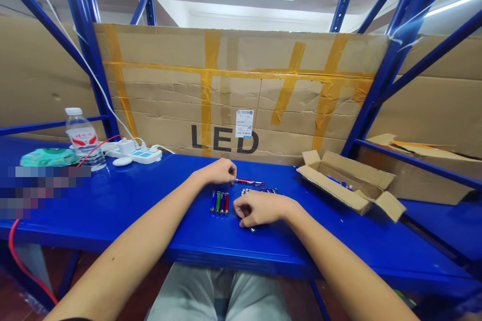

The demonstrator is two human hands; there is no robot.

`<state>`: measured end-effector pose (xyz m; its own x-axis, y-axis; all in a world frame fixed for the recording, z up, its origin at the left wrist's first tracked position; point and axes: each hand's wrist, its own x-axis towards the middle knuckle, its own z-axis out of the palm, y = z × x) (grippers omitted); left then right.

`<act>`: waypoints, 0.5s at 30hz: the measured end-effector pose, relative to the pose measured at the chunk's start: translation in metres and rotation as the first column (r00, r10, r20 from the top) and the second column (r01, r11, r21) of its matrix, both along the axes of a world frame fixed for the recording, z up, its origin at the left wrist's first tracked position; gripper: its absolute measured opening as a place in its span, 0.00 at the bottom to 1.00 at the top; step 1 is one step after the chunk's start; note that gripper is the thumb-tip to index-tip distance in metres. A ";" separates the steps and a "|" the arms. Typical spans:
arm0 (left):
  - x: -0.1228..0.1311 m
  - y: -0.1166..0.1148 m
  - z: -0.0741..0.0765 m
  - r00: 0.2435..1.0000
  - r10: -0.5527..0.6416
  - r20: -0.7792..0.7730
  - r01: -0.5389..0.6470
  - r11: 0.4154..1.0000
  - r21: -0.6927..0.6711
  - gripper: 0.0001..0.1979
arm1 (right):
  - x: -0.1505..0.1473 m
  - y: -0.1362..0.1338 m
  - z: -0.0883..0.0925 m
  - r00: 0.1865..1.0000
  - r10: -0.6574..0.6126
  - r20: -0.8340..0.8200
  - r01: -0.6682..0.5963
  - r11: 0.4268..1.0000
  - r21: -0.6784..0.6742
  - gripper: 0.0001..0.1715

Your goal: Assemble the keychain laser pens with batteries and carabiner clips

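Observation:
My left hand (222, 171) is closed at the far side of the small items, its fingertips pinching the left end of a slim red metal tube with a clip (246, 181), which looks like a keychain flashlight. My right hand (261, 209) is nearer to me, fingers curled; what they hold, if anything, is hidden. A tiny silver piece (253, 229) shows just below it. Between my hands, a row of several short blue, green and red metal tubes (220, 203) lies side by side. More silver tube ends (245, 191) and coloured clips (269, 190) peek out behind my right hand.
An open cardboard box (339, 185) with blue items stands right on the blue table (143, 200). At left are a water bottle (85, 140), a green packet (48, 157), a power strip (145, 154) and a white oval object (122, 161). A large carton (169, 95) rises behind.

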<state>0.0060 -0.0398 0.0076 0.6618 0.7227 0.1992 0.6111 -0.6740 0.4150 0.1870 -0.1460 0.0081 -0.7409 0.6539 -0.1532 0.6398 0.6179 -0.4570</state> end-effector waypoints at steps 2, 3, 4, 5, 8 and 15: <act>0.003 0.000 -0.002 0.999 -0.038 0.020 0.036 0.996 0.080 0.06 | 0.004 -0.001 0.001 0.999 -0.031 0.035 0.032 0.999 -0.029 0.07; 0.004 -0.001 -0.003 0.998 -0.058 0.032 0.054 0.992 0.116 0.06 | 0.008 0.000 0.003 0.998 -0.052 0.032 0.054 0.998 -0.044 0.08; 0.006 -0.001 -0.004 0.996 -0.078 0.044 0.070 0.987 0.148 0.06 | 0.013 0.002 0.004 0.997 -0.075 0.007 0.076 0.996 -0.057 0.08; 0.008 -0.002 -0.005 0.994 -0.098 0.052 0.088 0.981 0.175 0.07 | 0.019 0.005 0.006 0.994 -0.099 -0.043 0.095 0.992 -0.077 0.08; 0.017 -0.007 -0.009 0.984 -0.174 0.035 0.162 0.961 0.226 0.11 | 0.039 0.017 0.011 0.930 -0.196 -0.311 0.210 0.978 0.010 0.05; 0.037 -0.030 -0.013 0.960 -0.218 -0.174 0.246 0.956 0.160 0.25 | 0.057 0.037 0.010 0.784 -0.424 -0.454 0.593 0.727 0.347 0.03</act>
<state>0.0430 -0.0702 -0.0050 0.8396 0.5076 0.1936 0.4757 -0.8590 0.1892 0.2443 -0.1088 0.0177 -0.2212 0.8719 0.4369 0.7846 0.4252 -0.4512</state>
